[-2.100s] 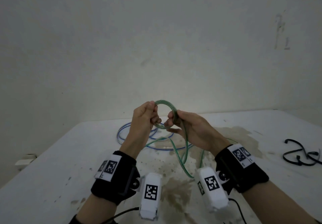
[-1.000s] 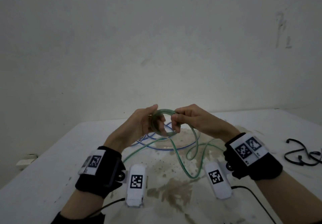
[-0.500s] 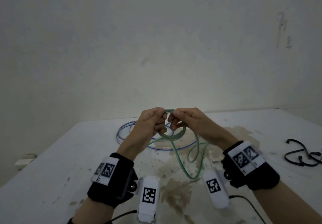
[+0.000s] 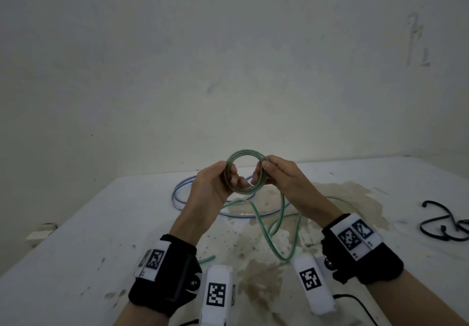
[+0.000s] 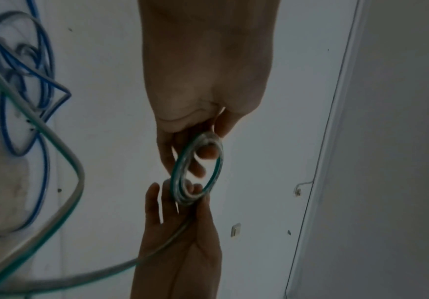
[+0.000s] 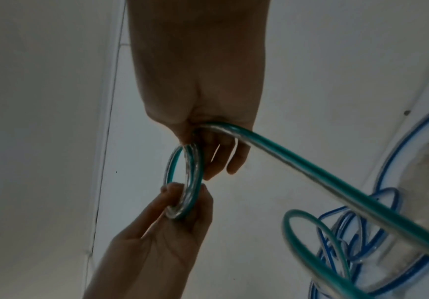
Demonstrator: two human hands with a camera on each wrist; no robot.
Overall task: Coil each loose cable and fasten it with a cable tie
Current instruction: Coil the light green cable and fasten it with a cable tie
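Both hands hold a small coil of green-striped clear cable (image 4: pixel 245 152) upright above the white table (image 4: pixel 101 224). My left hand (image 4: pixel 228 173) pinches its left side with thumb in front and fingers through the ring. My right hand (image 4: pixel 262 171) pinches the right side the same way. The uncoiled green tail (image 4: pixel 279 226) drops from under the right hand and loops on the table. In the left wrist view the coil (image 5: pixel 176 174) sits between the two sets of fingertips. The right wrist view shows the coil (image 6: pixel 196 178) and the tail (image 6: pixel 323 172) leaving my right palm.
A blue-striped cable (image 4: pixel 177 196) lies in loose loops on the table behind the hands. Black cable ties (image 4: pixel 446 224) lie at the right edge of view. The table's middle is stained brown. A pale wall stands close behind the table.
The coil, tilted low between bunched fingers half a second ago, now stands upright and facing me. The hands have spread to its two sides and risen slightly.
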